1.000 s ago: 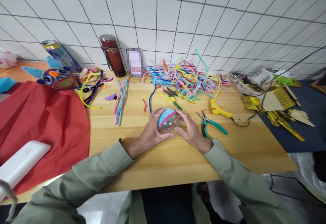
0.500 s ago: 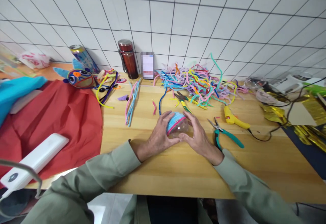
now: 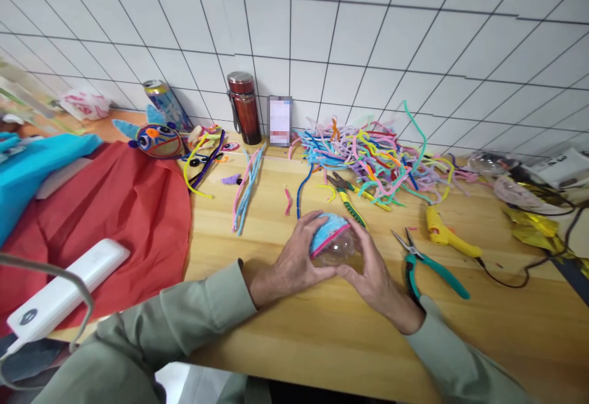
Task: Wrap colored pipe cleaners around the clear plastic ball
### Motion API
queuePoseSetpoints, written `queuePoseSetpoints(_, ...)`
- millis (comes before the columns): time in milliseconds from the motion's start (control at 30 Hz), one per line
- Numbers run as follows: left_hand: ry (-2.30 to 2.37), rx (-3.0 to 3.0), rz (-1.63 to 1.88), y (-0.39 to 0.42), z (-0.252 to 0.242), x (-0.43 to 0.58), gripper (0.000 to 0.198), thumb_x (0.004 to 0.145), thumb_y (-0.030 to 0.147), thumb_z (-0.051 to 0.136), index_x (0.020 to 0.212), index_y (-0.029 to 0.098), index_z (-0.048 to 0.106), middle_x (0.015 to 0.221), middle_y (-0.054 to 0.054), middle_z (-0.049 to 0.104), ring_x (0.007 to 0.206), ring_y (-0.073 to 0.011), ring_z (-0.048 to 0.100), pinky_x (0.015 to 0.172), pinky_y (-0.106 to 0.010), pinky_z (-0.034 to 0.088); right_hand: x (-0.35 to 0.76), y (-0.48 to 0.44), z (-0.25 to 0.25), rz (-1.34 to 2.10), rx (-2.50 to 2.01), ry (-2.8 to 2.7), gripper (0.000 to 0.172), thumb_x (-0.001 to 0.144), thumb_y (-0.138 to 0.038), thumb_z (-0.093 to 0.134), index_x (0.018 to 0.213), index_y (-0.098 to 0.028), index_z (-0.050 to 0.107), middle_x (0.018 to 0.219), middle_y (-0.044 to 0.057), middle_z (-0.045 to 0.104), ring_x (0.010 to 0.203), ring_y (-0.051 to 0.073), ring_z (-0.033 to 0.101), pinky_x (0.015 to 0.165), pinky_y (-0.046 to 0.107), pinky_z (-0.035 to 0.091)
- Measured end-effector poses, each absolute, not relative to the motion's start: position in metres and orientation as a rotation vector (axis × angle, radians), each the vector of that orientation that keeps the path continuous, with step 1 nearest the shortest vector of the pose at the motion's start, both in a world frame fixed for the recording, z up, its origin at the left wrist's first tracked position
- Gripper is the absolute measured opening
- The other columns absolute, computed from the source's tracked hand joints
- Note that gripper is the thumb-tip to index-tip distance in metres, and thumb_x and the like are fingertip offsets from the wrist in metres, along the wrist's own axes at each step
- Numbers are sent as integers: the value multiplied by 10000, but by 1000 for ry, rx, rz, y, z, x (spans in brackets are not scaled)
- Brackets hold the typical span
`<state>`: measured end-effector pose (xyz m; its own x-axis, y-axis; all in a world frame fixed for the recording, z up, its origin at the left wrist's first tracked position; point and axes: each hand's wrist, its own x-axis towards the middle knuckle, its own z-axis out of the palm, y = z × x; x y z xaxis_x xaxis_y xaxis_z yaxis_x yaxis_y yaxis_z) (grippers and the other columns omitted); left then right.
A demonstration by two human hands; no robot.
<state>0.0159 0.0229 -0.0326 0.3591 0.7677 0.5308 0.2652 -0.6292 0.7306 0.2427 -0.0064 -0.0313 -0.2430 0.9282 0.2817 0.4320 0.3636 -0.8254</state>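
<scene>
As the left hand (image 3: 295,260) and right hand (image 3: 375,272) grip a clear plastic ball (image 3: 339,249), partly covered in blue and pink fuzzy strands (image 3: 329,231), over the pale wooden bench (image 3: 294,343), teal-handled metal pliers (image 3: 412,251) lie at right; multicoloured fuzzy stems (image 3: 361,154) are heaped at the far side.

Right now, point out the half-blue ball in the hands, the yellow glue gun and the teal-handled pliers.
Half-blue ball (image 3: 337,247): head view, on its clear part, just below the pink band.
Yellow glue gun (image 3: 444,236): head view, on its body.
Teal-handled pliers (image 3: 437,267): head view, on the right-hand handle.
</scene>
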Motion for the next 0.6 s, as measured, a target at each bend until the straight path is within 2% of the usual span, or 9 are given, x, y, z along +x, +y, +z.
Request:
queuePoseSetpoints(200, 895, 2101, 1207, 22, -34, 18, 991, 875, 539, 890, 1652, 274, 333, 1641, -232, 446, 1577, -433, 465, 1267, -665, 471, 245, -7, -34, 872, -1212, -1796, 914, 981, -708, 691, 1712, -292, 333, 1717, 173, 468, 1575, 400, 495, 1298, 646, 436)
queuePoseSetpoints(333, 862, 2109, 1205, 21, -34, 18, 1066, 866, 546, 896, 1690, 297, 268, 1673, -234, 403, 1607, -445, 423, 1270, -685, 463, 246, -8, -35, 893, -1224, -1752, 899, 986, -696, 692, 1708, -293, 338, 1730, 171, 452, 1583, 396, 486, 1293, 641, 445)
queuePoseSetpoints(600, 856, 2077, 1133, 21, -30, 18, 1037, 896, 505, 874, 1705, 311, 255, 1665, -209, 430, 1587, -424, 450, 1293, -664, 458, 250, -8, -41, 922, -1237, -1736, 922, 973, -720, 695, 1703, -281, 341, 1727, 179, 454, 1587, 394, 481, 1289, 616, 459)
